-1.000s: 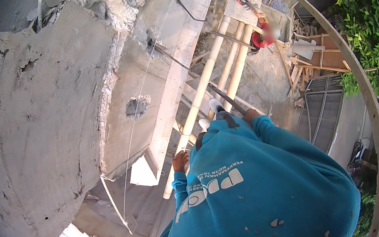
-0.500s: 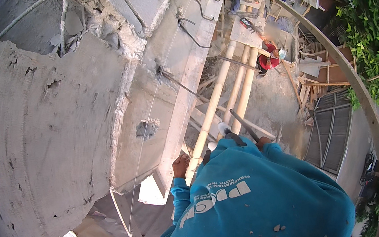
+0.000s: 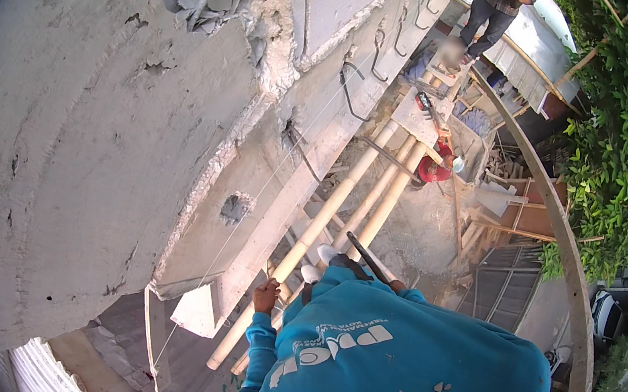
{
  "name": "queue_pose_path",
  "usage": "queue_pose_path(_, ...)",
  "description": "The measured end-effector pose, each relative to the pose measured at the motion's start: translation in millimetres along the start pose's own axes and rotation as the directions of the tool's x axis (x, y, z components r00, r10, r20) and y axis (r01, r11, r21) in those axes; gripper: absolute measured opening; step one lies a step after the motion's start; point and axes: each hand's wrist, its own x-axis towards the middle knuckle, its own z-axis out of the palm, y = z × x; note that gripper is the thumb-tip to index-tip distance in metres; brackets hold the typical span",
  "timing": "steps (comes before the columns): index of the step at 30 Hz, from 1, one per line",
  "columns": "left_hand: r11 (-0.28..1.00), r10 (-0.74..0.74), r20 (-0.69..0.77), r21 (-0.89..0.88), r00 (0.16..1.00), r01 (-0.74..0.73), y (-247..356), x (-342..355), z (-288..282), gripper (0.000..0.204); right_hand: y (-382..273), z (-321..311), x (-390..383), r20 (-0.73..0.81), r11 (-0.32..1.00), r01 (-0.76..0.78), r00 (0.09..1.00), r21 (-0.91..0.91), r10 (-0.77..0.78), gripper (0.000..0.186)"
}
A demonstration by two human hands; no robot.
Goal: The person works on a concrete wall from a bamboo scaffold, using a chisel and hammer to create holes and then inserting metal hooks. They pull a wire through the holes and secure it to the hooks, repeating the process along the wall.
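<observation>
My left hand (image 3: 265, 296) is curled closed beside a long bamboo pole (image 3: 334, 199), near the lower end of the concrete beam. What its fingers hold, if anything, is hidden. My right hand (image 3: 397, 286) shows only in part past my blue sweatshirt (image 3: 410, 365). It is closed at the lower end of a dark bar (image 3: 370, 258) that slants up and left. My feet, in pale footwear (image 3: 327, 254), stand by the bamboo poles. A thin string line (image 3: 267, 185) runs along the concrete wall (image 3: 210, 237) left of my left hand.
Bent rebar (image 3: 353, 96) sticks out of the wall. Farther along the poles, a board (image 3: 415, 118) carries a red-and-black tool (image 3: 425, 103). Someone in red (image 3: 436, 166) is below; another person (image 3: 491, 16) stands at the far end. A curved rail (image 3: 552, 175) bends down the right side.
My view has turned, so the wall and poles now lean to the right toward the top. The person standing at the far end shows more. Both hands keep much the same pose.
</observation>
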Motion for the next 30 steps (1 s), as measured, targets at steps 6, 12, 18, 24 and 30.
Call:
queue_pose_path(6,0.971,-0.054,-0.260,0.210,0.964,0.110,-65,-18,0,0.042,-51,-86,23,0.089,0.926,0.217,0.976,-0.310,-0.199,0.040)
queue_pose_path(12,0.904,-0.313,-0.485,0.113,0.817,0.413,-189,-55,44,0.038,-105,-157,40,0.332,0.675,0.409,0.910,-0.615,-0.249,0.041)
queue_pose_path(18,0.880,-0.475,-0.545,-0.292,0.691,0.374,-217,-94,116,0.037,-160,-177,55,0.421,0.431,0.485,0.874,-0.761,-0.242,0.042)
queue_pose_path(24,0.738,-0.668,-0.522,-0.555,0.530,0.383,-264,-86,151,0.036,-257,-124,17,0.404,0.327,0.438,0.899,-0.837,-0.170,0.040)
queue_pose_path(30,0.629,-0.765,-0.511,-0.724,0.392,0.282,-326,-45,137,0.037,-309,-43,67,0.423,0.337,0.484,0.873,-0.807,-0.242,0.032)
